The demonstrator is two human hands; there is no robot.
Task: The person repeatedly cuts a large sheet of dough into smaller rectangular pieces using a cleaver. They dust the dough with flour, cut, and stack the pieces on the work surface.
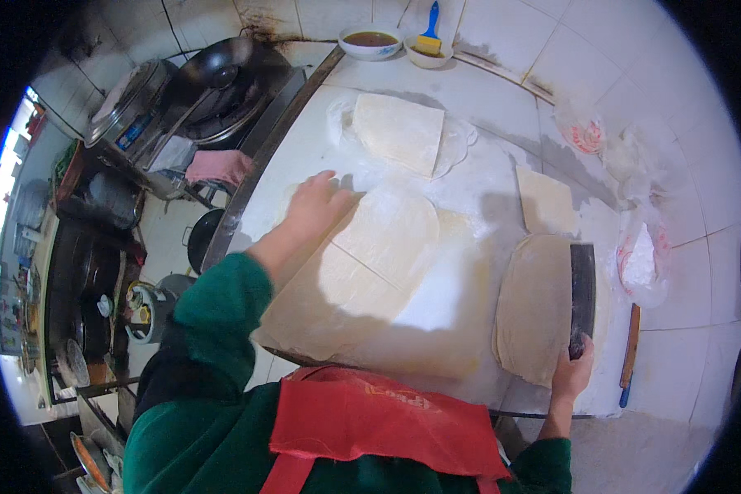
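My right hand [573,370] grips the handle of a broad, dark-bladed kitchen knife [583,281]. The blade lies over the right side of a stack of rounded dough sheets [531,309]. My left hand [321,207] has its fingers spread at the upper left edge of a large, thin dough sheet [339,290]; whether it presses on the dough or the table is hard to tell. A straight cut line crosses that sheet. Beyond it, a squarish dough piece [398,133] rests on clear plastic. Another cut piece [546,204] lies above the stack.
White flour [432,296] dusts the worktop [290,160]. At the back stand a bowl of brown liquid [370,43] and a smaller bowl [429,58] with a blue-handled brush [432,25]. Plastic bags [642,253] and a wooden-handled tool [630,352] line the right. A wok [222,80] is at left.
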